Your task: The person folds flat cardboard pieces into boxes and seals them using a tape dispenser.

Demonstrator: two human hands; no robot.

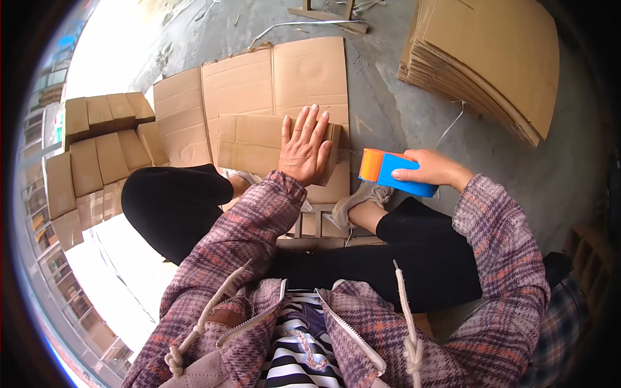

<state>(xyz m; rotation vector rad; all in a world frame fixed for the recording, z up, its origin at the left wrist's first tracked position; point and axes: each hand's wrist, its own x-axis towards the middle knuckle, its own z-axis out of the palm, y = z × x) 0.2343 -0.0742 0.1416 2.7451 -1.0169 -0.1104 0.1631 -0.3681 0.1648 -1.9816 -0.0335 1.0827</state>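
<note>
A closed brown cardboard box (249,142) lies on a flattened cardboard sheet (242,77) spread over the floor. My left hand (305,145) rests flat on the right end of the box, fingers stretched toward its far edge. Right of the box and apart from it, my right hand (430,169) grips a blue and orange tape dispenser (399,171). The dispenser's orange end points left, toward the box. Part of the box's top is covered by my left hand.
Several finished-looking brown boxes (103,152) are stacked at the left. A thick stack of flat cardboard (485,58) lies at the far right. A wooden frame (330,19) stands at the far edge. My shoe (362,200) is close to the sheet's near edge.
</note>
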